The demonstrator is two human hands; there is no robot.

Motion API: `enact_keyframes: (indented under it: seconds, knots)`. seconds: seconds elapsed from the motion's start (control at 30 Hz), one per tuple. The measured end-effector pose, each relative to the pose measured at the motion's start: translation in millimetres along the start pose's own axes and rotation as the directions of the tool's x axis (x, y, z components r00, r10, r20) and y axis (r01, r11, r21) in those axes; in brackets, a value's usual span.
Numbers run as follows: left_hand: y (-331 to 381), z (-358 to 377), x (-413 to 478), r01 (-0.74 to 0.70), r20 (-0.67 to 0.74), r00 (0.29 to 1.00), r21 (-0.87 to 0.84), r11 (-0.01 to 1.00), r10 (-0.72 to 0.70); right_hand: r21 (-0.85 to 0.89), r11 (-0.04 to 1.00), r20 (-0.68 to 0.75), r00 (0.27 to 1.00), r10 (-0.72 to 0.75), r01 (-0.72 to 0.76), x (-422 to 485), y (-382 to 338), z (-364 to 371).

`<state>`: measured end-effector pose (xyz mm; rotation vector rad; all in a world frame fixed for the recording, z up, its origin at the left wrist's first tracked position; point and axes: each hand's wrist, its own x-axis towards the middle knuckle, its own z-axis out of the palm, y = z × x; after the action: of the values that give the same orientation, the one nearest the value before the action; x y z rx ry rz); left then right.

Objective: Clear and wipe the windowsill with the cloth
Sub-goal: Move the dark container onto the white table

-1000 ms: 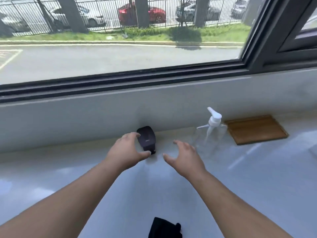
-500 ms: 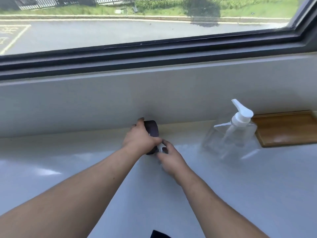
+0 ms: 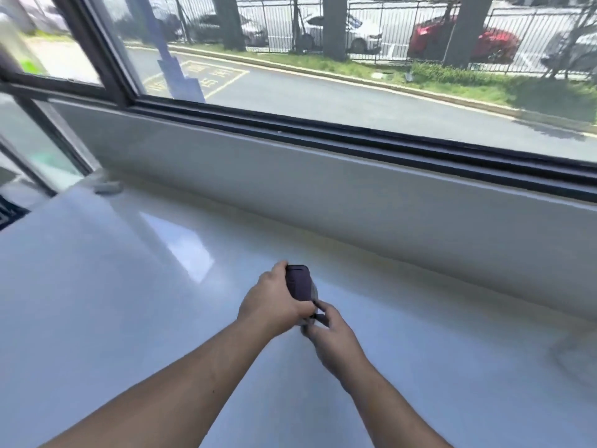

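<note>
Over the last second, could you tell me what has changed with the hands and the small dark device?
The left hand has closed around the dark device, and the right hand, open beside it a second ago, now grips its lower end. The view has swung left, so the pump bottle, wooden tray and black cloth are out of sight. The windowsill looks unwiped, as before.

dark object (image 3: 298, 282) part hidden by hands | R edge blurred
</note>
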<state>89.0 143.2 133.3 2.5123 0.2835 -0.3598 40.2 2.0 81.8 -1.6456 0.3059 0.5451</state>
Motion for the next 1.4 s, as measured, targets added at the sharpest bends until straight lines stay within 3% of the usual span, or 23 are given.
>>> enact_keyframes:
  seconds: [0.17, 0.4, 0.6, 0.77, 0.97, 1.2, 1.27, 1.4]
  knots:
    - [-158, -80, -55, 0.185, -0.122, 0.973, -0.1, 0.978, -0.196, -0.17, 0.984, 0.235, 0.972, -0.004, 0.045, -22, -12, 161]
    - [-370, -171, -162, 0.437, -0.236, 0.838, -0.25, 0.864, -0.492, -0.319, 0.941, 0.525, 0.848, 0.073, 0.116, -78, 0, 390]
    - [-519, -222, -258, 0.562, -0.282, 0.707, -0.333, 0.757, -0.649, -0.38, 0.915, 0.659, 0.734, 0.165, 0.135, -139, 28, 558]
    - [-606, -240, -312, 0.633, -0.291, 0.611, -0.378, 0.676, -0.736, -0.428, 0.886, 0.713, 0.669, 0.211, 0.177, -179, 55, 652]
    - [-655, -229, -331, 0.661, -0.25, 0.591, -0.394, 0.638, -0.767, -0.492, 0.855, 0.692, 0.67, 0.27, 0.164, -193, 88, 697]
    - [-661, -206, -319, 0.701, -0.146, 0.629, -0.317, 0.638, -0.764, -0.619, 0.755, 0.658, 0.669, 0.347, 0.217, -180, 101, 688]
    - [-649, -214, -312, 0.708, -0.194, 0.643, -0.22, 0.671, -0.741, -0.655, 0.679, 0.648, 0.708, 0.281, 0.331, -173, 86, 673]
    - [-594, -245, -280, 0.571, -0.327, 0.755, -0.099, 0.815, -0.568, -0.709, 0.384, 0.601, 0.792, -0.113, 0.592, -143, 28, 605]
